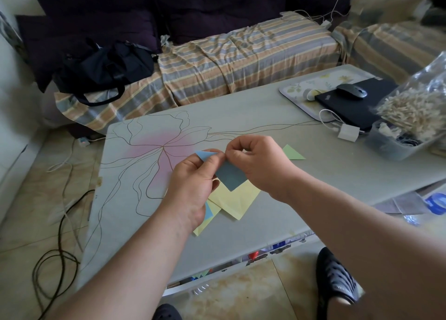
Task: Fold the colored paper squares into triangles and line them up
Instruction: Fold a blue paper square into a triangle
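two bare forearms reach in from the bottom edge of the frame, meeting at centre above the grey table (313,175), which has a smooth matte top printed with thin brown lines and a pink blot. the left hand (193,182) curls its fingers round a blue paper square (229,175), thumb pressed on the near face; the right hand (255,163) pinches the same sheet at its top edge, fingertips bunched tight. the paper is held in the air, partly bent over, one pale corner poking out at the left. beneath it lie flat pale yellow paper squares (231,199), overlapping, with a sliver of blue among them. just right of the hands a green folded triangle (293,153) lies flat. farther, in the upper right, a floral tray (296,90) carries a black laptop (350,102) and mouse (351,91).
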The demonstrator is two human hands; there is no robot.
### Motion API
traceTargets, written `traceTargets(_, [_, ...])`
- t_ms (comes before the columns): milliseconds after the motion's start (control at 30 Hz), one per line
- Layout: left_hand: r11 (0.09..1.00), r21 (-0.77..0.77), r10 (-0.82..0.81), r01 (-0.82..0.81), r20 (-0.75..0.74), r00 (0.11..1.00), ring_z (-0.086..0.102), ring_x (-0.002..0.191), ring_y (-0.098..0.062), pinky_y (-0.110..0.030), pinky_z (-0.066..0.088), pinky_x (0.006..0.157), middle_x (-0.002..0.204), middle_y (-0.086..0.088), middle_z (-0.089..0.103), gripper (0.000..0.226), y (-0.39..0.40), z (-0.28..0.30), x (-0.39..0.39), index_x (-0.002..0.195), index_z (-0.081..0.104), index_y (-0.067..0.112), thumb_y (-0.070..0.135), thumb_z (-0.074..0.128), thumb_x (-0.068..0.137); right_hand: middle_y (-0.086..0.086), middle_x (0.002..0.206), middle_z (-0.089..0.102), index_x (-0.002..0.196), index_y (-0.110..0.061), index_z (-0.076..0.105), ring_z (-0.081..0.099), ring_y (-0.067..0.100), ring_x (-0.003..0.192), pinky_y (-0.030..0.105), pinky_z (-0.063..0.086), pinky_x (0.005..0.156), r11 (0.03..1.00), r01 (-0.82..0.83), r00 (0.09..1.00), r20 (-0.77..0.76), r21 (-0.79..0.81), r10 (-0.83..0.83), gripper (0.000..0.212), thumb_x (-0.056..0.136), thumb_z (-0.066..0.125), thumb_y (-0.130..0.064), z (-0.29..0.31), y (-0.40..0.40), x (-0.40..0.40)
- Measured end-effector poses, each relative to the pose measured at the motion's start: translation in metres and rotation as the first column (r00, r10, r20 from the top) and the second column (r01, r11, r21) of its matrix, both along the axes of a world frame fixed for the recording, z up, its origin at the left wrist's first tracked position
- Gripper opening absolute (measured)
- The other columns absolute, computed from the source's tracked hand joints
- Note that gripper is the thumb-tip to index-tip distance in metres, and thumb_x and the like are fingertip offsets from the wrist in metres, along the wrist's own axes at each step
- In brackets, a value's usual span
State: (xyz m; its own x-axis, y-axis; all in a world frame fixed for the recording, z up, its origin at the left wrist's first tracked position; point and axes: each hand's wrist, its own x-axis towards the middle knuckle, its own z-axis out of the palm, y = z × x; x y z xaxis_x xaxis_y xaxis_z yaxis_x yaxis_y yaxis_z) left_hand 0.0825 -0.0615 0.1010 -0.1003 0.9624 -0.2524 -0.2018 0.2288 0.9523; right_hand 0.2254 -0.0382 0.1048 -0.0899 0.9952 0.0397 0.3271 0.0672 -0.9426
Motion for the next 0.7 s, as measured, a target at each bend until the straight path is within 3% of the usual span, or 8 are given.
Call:
traceTargets(133, [0.999,0.017,0.033,-0.033,0.009,0.999,0.068,0.074,-0.007,-0.032,0.049,0.080,0.079,0.009,0.074,0.013,0.002,0.002,-0.001,0.085,0.072,0.022,0.019,0.070,0.097,-0.019,0.065,0.058,0.079,-0.021,0.071,0.044,0.002,0.055,0.015,0.037,0.050,1.000,-0.022,0.998,-0.055,-0.009,0.022,0.018,0.096,0.069,-0.024,0.001,0.003,0.000])
traceTargets(267, [0.997,0.019,0.079,-0.079,-0.002,0.997,0.067,0.076,-0.008,-0.033,0.049,0.082,0.080,0.009,0.074,0.018,0.007,0.002,-0.008,0.077,0.074,0.025,0.021,0.074,0.095,-0.015,0.068,0.062,0.077,-0.024,0.073,0.048,0.012,0.063,0.032,0.044,0.061,1.000,-0.012,0.997,-0.077,-0.029,0.010,0.018,0.095,0.072,-0.024,0.002,0.010,0.005])
traceTargets(533, [0.997,0.015,0.078,-0.078,-0.034,0.996,0.066,0.079,-0.010,-0.034,0.050,0.084,0.084,0.007,0.074,0.017,0.011,0.003,-0.014,0.076,0.077,0.027,0.024,0.076,0.093,-0.009,0.073,0.068,0.076,-0.023,0.074,0.054,0.006,0.062,0.035,0.050,0.069,0.998,0.004,0.999,-0.048,-0.057,-0.007,0.017,0.093,0.075,-0.024,0.001,0.017,0.014])
traceTargets(700, [0.999,-0.012,0.039,-0.040,-0.051,0.998,0.067,0.079,-0.009,-0.035,0.050,0.086,0.087,0.008,0.075,0.011,0.012,0.002,-0.019,0.082,0.073,0.024,0.026,0.077,0.093,-0.002,0.074,0.068,0.075,-0.022,0.075,0.053,0.016,0.070,0.038,0.048,0.069,0.996,-0.007,0.998,-0.061,-0.086,0.002,0.017,0.091,0.077,-0.023,0.003,0.016,0.018])
